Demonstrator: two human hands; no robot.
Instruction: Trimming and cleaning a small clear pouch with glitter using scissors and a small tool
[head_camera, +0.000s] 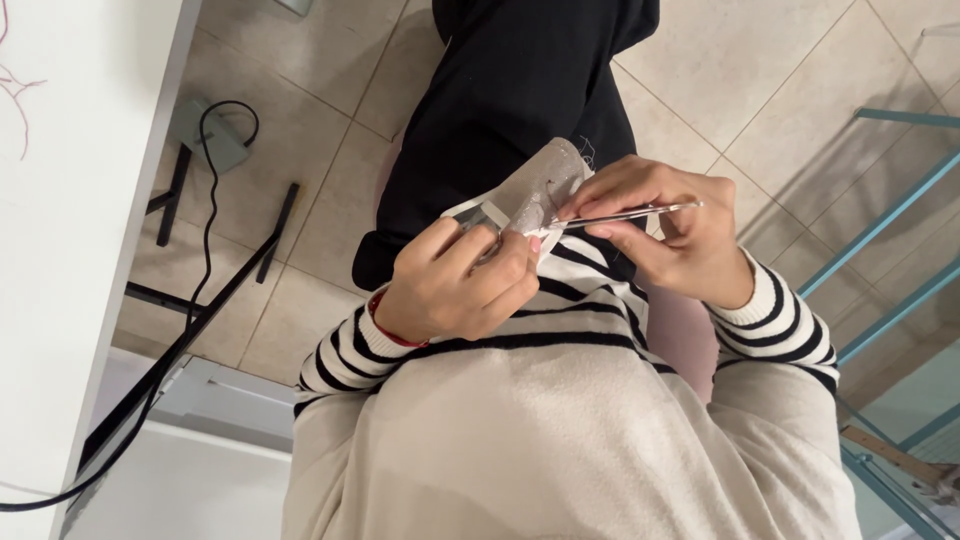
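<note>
My left hand (455, 285), with a red band at the wrist, is shut on the handles of a pair of metal scissors (625, 213). The thin blades point right and lie across the fingers of my right hand (670, 235). My right hand pinches a small piece of pale, translucent fabric (545, 185) with loose threads at its far edge. The fabric is bunched between both hands above my lap. I am wearing a cream sweater with black stripes and black trousers.
A white tabletop (70, 200) runs down the left side, and a black cable (205, 215) hangs beside it. A grey foot pedal (215, 135) and black table legs stand on the beige tiled floor. A teal metal frame (890, 215) stands at the right.
</note>
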